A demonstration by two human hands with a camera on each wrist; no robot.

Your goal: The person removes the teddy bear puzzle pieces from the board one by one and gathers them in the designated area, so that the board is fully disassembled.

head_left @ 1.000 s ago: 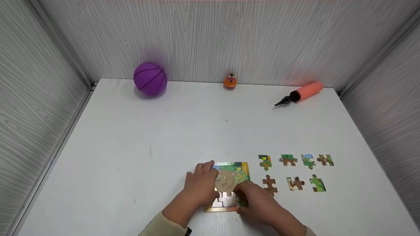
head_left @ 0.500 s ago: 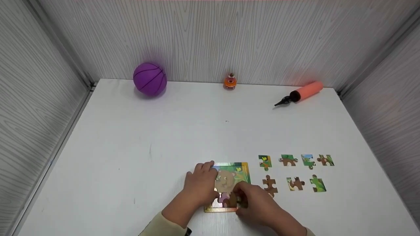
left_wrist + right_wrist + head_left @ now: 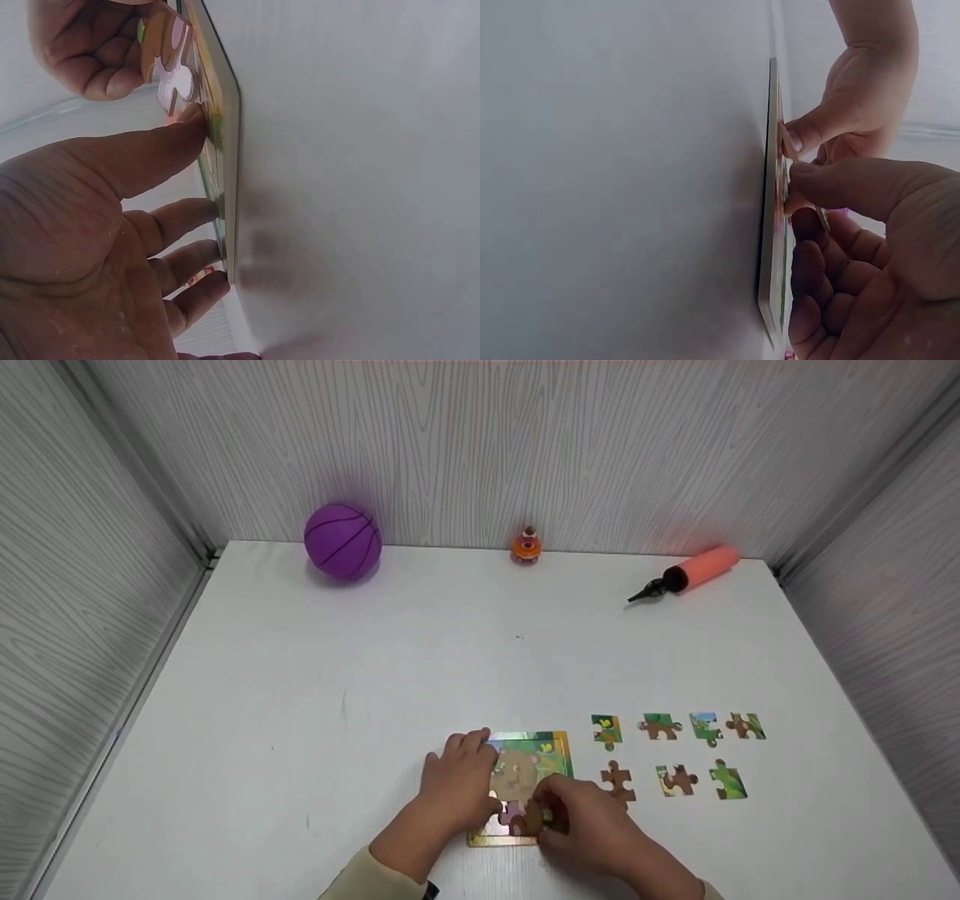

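Observation:
A small framed jigsaw board [image 3: 564, 750] with a bear picture lies near the front of the table. My left hand [image 3: 459, 784] rests on its left side, thumb on the surface and fingers fairly straight along the edge, as the left wrist view shows [image 3: 97, 240]. My right hand [image 3: 592, 821] pinches a brown and pink jigsaw piece [image 3: 527, 818] between thumb and fingers over the lower part of the board. In the left wrist view that jigsaw piece [image 3: 161, 45] is tilted, with its knob end low against the board. My right fingers hide part of it.
Several loose jigsaw pieces [image 3: 676, 780] lie in two rows right of the board. Along the back wall are a purple ball [image 3: 343, 542], a small orange toy [image 3: 526, 547] and an orange-red hand pump [image 3: 705, 568] with a black nozzle.
The held piece has tilted: its brown and pink face shows where pale glare was a second ago. My right hand has shifted slightly; my left hand has stayed in place.

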